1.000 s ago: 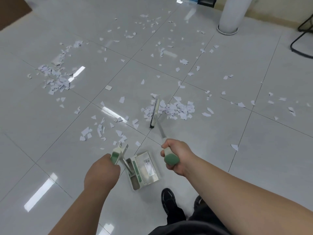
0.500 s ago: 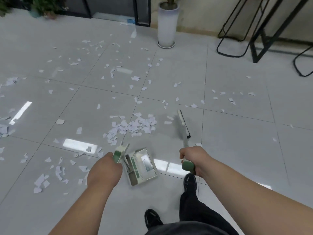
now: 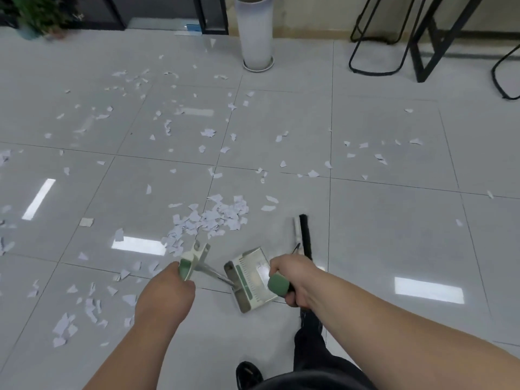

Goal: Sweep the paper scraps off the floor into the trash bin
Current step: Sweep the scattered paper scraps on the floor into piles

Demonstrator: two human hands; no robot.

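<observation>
Dustpan is gripped by the left hand, broom (green-capped handle) by the right hand. Paper scraps are heaped just beyond the dustpan.

The right hand covers most of the green-gripped broom handle, so little shaft shows before the black bristle head. The left hand hides its own fingers round the cream-and-green dustpan handle. The top edge cuts off the tall white cylindrical planter and the black metal tube frames. The leafy green plant is blurred, perhaps potted.
</observation>
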